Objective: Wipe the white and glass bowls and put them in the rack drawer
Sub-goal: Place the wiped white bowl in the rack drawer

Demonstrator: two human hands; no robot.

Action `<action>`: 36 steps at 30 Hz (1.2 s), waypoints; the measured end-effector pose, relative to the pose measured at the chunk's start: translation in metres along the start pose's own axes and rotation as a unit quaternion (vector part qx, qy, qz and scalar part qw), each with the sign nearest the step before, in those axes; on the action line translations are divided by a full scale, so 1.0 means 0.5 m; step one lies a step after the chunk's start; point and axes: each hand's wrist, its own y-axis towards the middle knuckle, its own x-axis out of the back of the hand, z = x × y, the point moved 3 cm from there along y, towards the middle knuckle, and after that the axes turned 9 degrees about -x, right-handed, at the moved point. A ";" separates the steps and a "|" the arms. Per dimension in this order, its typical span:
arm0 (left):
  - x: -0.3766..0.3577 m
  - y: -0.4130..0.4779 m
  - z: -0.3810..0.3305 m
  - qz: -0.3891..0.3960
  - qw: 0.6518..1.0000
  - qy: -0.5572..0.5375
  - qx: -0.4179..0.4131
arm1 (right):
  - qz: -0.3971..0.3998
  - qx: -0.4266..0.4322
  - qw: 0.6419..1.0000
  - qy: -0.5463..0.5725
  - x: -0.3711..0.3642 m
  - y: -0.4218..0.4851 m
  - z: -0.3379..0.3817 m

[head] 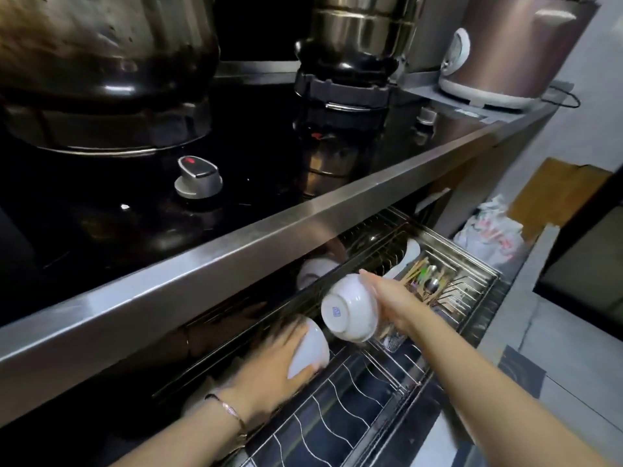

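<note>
- Our left hand (269,362) has its fingers wrapped round a white bowl (312,348), which lies tipped on its side at the back of the rack drawer (337,416). We judge that the putting-away step is in hand.
- Next, that bowl needs seating between the wires before we let go.
- Our right hand (394,301) grips a second white bowl (350,308) above the rack, just beside the first, with its base toward us.
- Its blue base stamp (336,311) is too small to read.

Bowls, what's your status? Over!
Left hand grips first white bowl, low in rack drawer. Right hand holds second white bowl above it. Counter edge close overhead.
</note>
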 end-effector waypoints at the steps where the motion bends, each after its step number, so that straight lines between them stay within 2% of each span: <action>1: -0.010 0.007 0.008 0.006 1.000 0.008 -0.005 | -0.002 -0.007 1.000 -0.008 -0.006 0.019 -0.008; 5: -0.052 0.034 0.033 0.008 0.999 0.032 -0.027 | 0.013 0.009 0.995 -0.094 -0.030 0.044 -0.019; 10: -0.083 0.041 0.041 -0.039 0.998 0.054 -0.018 | 0.059 0.023 0.987 -0.146 -0.050 0.052 -0.032; 13: -0.094 0.025 0.042 -0.057 0.997 0.050 -0.009 | 0.108 0.023 0.983 -0.144 -0.061 0.059 -0.043; 19: -0.091 -0.026 0.037 -0.134 0.983 0.108 -0.060 | 0.165 0.008 0.979 -0.116 -0.086 0.051 -0.049; 24: -0.097 -0.027 0.039 -0.135 0.981 0.133 -0.049 | 0.185 0.016 0.976 -0.112 -0.097 0.040 -0.052; 30: -0.097 -0.018 0.041 -0.140 0.982 0.118 -0.045 | 0.154 0.031 0.976 -0.154 -0.119 0.037 -0.070; 36: -0.094 0.010 0.034 -0.108 0.989 0.095 -0.034 | 0.138 0.036 0.971 -0.193 -0.118 0.044 -0.078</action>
